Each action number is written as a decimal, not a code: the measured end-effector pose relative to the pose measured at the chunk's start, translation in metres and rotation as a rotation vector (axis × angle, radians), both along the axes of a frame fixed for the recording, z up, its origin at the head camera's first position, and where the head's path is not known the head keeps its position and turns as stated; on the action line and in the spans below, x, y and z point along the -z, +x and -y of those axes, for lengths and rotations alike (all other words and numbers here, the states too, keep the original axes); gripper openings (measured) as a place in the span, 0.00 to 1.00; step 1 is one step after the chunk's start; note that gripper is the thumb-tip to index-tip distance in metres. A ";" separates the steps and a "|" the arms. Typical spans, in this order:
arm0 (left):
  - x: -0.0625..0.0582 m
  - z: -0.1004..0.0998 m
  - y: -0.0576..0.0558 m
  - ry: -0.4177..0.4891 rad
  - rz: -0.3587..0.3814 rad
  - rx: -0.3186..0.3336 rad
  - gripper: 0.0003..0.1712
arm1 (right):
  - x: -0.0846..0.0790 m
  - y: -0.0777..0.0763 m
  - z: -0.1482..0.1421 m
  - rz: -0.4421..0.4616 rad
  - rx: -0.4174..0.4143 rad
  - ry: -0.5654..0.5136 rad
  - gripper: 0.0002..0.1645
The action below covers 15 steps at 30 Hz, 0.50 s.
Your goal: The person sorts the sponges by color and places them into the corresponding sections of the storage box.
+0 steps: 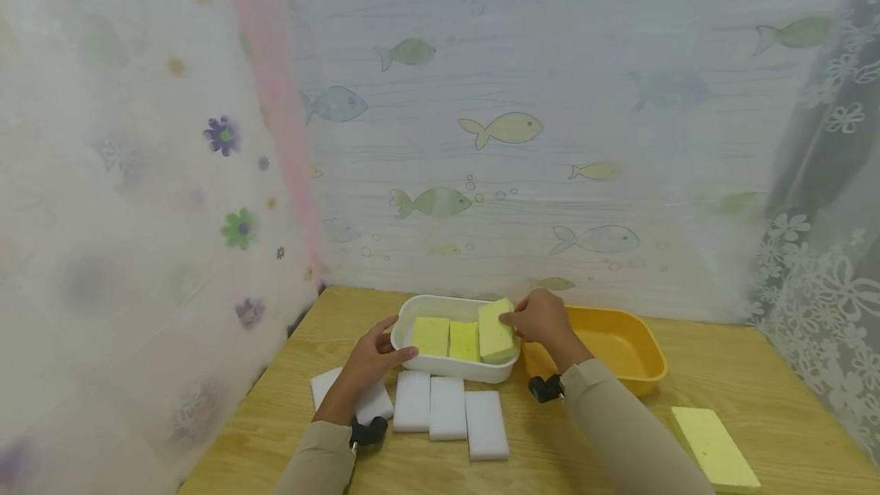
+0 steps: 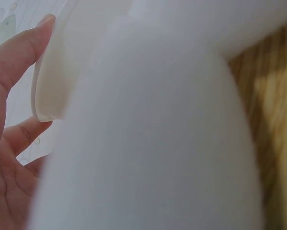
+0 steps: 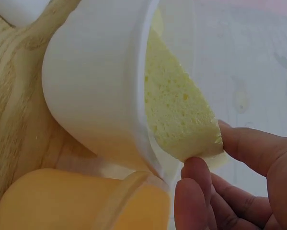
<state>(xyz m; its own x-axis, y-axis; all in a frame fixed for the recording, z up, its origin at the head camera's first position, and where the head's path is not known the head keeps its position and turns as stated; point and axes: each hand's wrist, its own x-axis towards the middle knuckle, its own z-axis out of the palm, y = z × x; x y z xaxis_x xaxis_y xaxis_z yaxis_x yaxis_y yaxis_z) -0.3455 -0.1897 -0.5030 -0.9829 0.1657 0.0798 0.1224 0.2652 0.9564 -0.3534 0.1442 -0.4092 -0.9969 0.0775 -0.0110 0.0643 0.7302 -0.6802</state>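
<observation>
A white plastic basin (image 1: 447, 366) stands at the back of the table. My left hand (image 1: 371, 357) grips its left end, thumb and fingers spread about the rim, as the left wrist view also shows. Two yellow sponges, one at the left (image 1: 431, 336) and one in the middle (image 1: 464, 341), lie side by side inside. At the basin's right end my right hand (image 1: 543, 319) pinches a third yellow sponge (image 3: 179, 103) between thumb and fingers. That sponge is tilted, its upper end above the rim and its lower part inside the basin.
Right of the white basin sits an orange basin (image 1: 646, 350), partly behind my right forearm. Several white sponge blocks (image 1: 412, 402) lie before the white basin, some under my left wrist. A yellow sponge (image 1: 716, 449) rests at the front right. Printed curtains (image 1: 509, 174) hang behind the table.
</observation>
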 end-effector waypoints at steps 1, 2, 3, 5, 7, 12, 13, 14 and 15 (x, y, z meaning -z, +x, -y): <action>0.000 0.000 0.000 0.000 -0.002 -0.002 0.54 | 0.000 -0.001 0.001 0.001 -0.001 0.004 0.16; 0.000 0.000 0.001 -0.001 -0.006 -0.002 0.54 | 0.001 -0.003 0.002 0.002 -0.002 0.008 0.16; -0.001 0.000 0.001 -0.002 -0.008 -0.002 0.54 | 0.002 -0.004 0.002 0.000 -0.003 0.018 0.17; -0.001 -0.001 0.001 -0.005 -0.007 -0.006 0.54 | 0.004 -0.007 0.003 0.000 -0.006 0.040 0.18; -0.001 -0.001 0.002 -0.007 -0.009 -0.007 0.54 | 0.005 -0.008 0.005 -0.006 -0.013 0.068 0.20; -0.002 -0.001 0.002 -0.006 -0.006 -0.010 0.54 | 0.005 -0.009 0.010 -0.051 -0.038 0.157 0.22; -0.002 -0.001 0.003 -0.006 -0.006 -0.009 0.54 | 0.005 -0.009 0.012 -0.059 -0.041 0.184 0.23; -0.002 -0.001 0.003 -0.006 -0.003 -0.009 0.54 | 0.005 -0.009 0.013 -0.062 -0.045 0.209 0.23; -0.002 -0.002 0.003 -0.003 -0.001 -0.008 0.55 | 0.006 -0.009 0.014 -0.063 -0.048 0.237 0.24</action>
<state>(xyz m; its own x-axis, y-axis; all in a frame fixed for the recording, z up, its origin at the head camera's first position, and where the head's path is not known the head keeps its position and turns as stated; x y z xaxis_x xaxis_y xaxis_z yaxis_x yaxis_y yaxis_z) -0.3423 -0.1880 -0.5008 -0.9842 0.1577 0.0806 0.1213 0.2690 0.9555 -0.3626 0.1299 -0.4149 -0.9976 0.0235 0.0644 -0.0112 0.8711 -0.4910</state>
